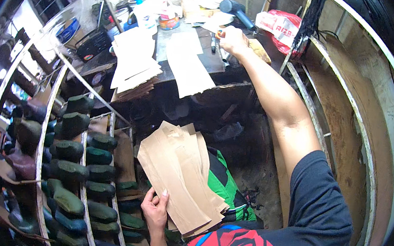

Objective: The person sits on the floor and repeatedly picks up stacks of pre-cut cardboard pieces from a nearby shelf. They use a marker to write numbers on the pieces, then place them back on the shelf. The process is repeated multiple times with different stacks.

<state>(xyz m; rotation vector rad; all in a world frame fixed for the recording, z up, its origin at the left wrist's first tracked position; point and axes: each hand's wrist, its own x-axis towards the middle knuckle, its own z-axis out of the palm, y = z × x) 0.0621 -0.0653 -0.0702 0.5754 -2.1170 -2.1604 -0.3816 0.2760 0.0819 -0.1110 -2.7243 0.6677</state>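
A stack of tan, paper-like sheets [177,169], cut in long curved shapes, lies on my lap. My left hand [155,210] grips its lower left edge, thumb on top and the other fingers mostly hidden. Stretched out over the far bench, my right hand [233,41] is closed around an orange-handled tool [221,33]; the loop looks like a scissors handle, but its blades cannot be made out. Just below that hand lies a dark, pen-like tool [213,44]. A long white sheet [188,67] hangs over the bench's front edge, left of my right hand.
White sheets [134,61] are piled on the bench's left. Behind are a heat gun [237,13], a can [169,21] and a red-and-white plastic bag [283,29]. Racks of dark green shoe lasts [69,169] stand at left; wooden shelves [340,128] stand at right.
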